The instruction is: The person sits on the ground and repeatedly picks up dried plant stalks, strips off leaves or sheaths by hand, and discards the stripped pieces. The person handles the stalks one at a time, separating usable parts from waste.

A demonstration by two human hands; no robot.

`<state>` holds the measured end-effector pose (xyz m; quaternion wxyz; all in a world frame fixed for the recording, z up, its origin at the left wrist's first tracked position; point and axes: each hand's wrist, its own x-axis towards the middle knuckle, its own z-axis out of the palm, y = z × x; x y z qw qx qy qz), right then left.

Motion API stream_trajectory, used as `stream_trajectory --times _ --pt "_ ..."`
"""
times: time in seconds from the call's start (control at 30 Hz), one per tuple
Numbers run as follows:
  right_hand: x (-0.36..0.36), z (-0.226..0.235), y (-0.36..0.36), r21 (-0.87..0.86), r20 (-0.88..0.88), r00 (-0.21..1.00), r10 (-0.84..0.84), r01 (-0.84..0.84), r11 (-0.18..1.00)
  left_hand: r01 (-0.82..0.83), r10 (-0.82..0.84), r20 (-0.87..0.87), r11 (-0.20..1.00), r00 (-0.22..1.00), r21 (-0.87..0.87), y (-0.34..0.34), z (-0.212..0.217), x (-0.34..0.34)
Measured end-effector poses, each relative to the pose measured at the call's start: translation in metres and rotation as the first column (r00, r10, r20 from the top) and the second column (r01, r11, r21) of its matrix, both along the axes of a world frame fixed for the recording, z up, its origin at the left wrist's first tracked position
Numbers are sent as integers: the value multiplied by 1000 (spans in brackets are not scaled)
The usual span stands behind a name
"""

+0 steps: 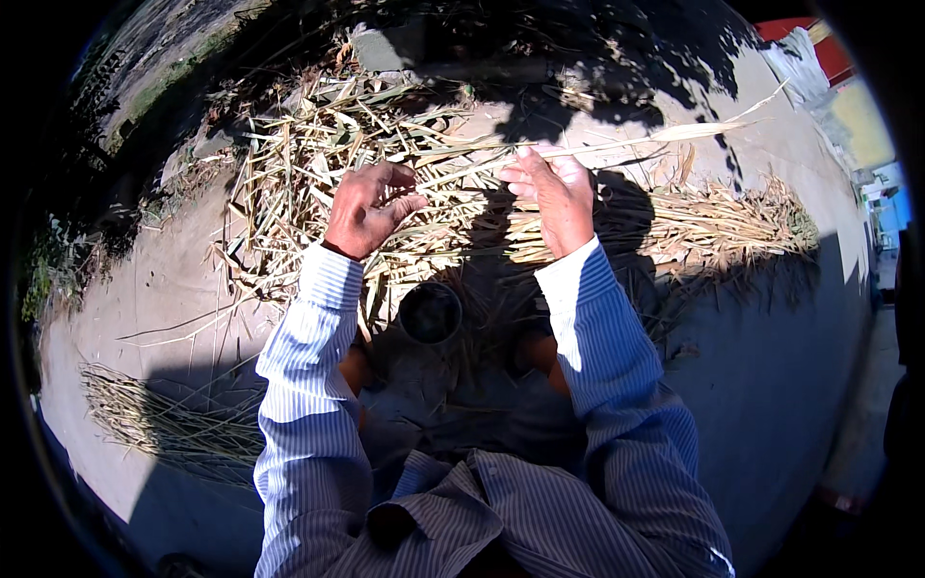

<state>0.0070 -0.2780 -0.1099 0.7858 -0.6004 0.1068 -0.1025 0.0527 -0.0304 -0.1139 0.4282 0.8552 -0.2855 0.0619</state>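
My right hand [557,197] is closed round a long pale dry stalk [665,137]. A papery leaf on that stalk reaches out to the far right and ends in a thin tip. The stalk's other end points left, toward my left hand [368,210]. There the thumb and curled fingers are apart, with a gap between them and nothing visible inside. Below both hands spreads a loose heap of dry stalks and leaves [289,183]. A dark round container [430,311] stands nearer to me, between my knees; its contents are too shaded to make out.
To the right lies a thick bundle of straw-coloured stalks [732,226]. Another bundle of thin stalks [173,424] rests at the lower left, partly shaded. A grey block [385,46] sits beyond the heap. At the far right are a white sheet [798,65] and something red [831,56].
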Motion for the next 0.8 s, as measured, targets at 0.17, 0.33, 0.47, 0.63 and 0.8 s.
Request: stream_trajectory --times 0.17,0.33,0.47,0.63,0.8 --pt "-5 6 22 -80 -6 998 68 -68 994 -14 22 315 1000 949 -28 -40 -12 -15" --pt "-4 8 20 -149 -59 993 103 -111 983 -152 132 -87 941 987 -303 -37 -13 -19" --pt "-6 9 7 -118 -91 989 115 -126 985 -235 100 -228 673 968 -701 5 10 9" --pt "-7 9 17 -55 -176 969 176 -188 981 44 -34 166 997 986 -59 -27 8 -18" --pt "-7 10 17 41 -232 945 231 -227 973 19 -2 354 999 935 -45 -39 -4 -22"
